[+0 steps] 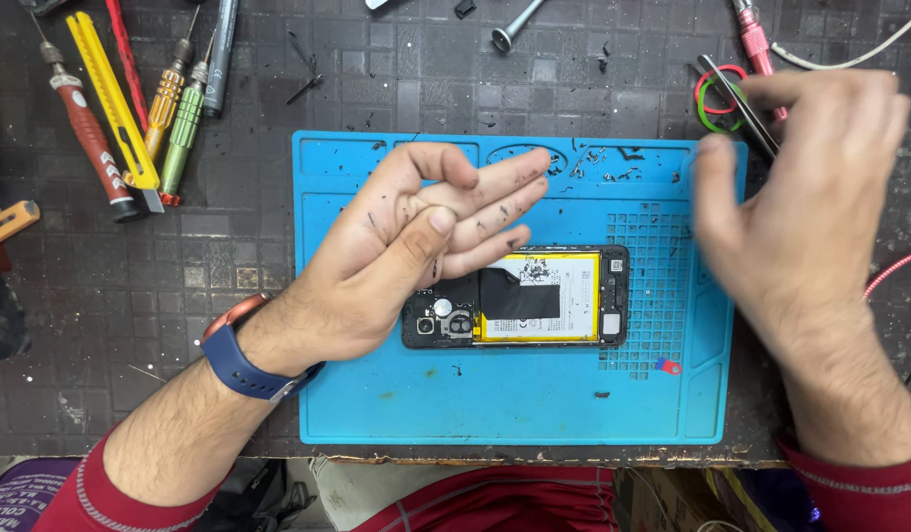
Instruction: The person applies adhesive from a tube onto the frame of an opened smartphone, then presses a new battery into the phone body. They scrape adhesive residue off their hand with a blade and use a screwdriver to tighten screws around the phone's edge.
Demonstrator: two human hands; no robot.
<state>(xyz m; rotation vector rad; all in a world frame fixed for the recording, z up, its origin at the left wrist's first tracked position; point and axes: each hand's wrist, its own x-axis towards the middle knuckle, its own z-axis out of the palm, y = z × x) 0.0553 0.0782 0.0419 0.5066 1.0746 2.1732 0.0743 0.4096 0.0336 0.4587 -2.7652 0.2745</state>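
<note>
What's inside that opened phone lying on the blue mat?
Inside the opened phone a yellow-edged battery shows, with black tape across it, and round camera parts at its left end. The left hand covers the upper left corner, so that part cannot be seen.

Scene evenly and brightly lit from overhead; no dim corners seen. Shadows are soft and short, cast just under the left hand (416, 246) onto the blue mat (495, 404). Mild glare is noted on the yellow battery label of the opened phone (534, 296) and on the metal shafts of the screwdrivers (175, 108) at upper left. The right hand (800, 207) is motion-blurred, fingers smeared, outline soft; the tweezers (736, 103) beside it are partly blurred too. The left hand, mat and phone are rendered sharp. Slight wide-angle stretching is seen toward the frame edges. Colours saturated, no noise of note. Bottom edge below the table is darker and softer.
</note>
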